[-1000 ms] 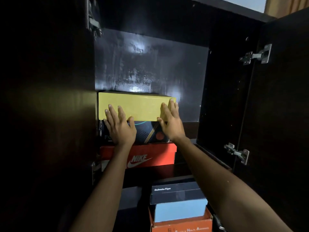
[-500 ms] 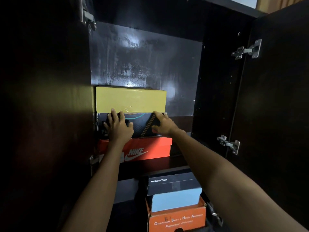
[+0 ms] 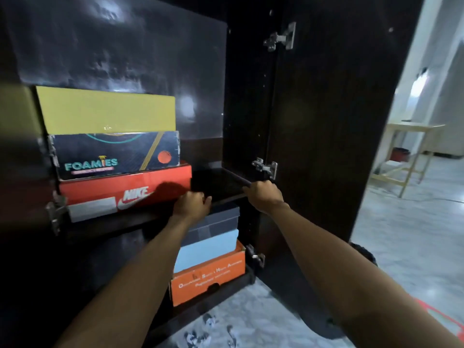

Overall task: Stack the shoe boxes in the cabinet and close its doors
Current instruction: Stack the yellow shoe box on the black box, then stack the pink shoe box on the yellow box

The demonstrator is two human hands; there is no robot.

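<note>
Both hands curl at the shelf's [image 3: 221, 183] near edge: the left hand [image 3: 192, 203] loosely closed and empty by the Nike box [image 3: 125, 189], the right hand [image 3: 263, 195] seemingly gripping the edge, though blur hides whether it does. Above Nike sit the Foamies box [image 3: 115, 154] and yellow box [image 3: 105, 113]. Right door [image 3: 326, 121] stands open.

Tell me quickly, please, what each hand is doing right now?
Left hand: curled loosely at the shelf edge, holding nothing visible.
Right hand: fingers curled at the shelf's right end; a real grip cannot be told.
</note>
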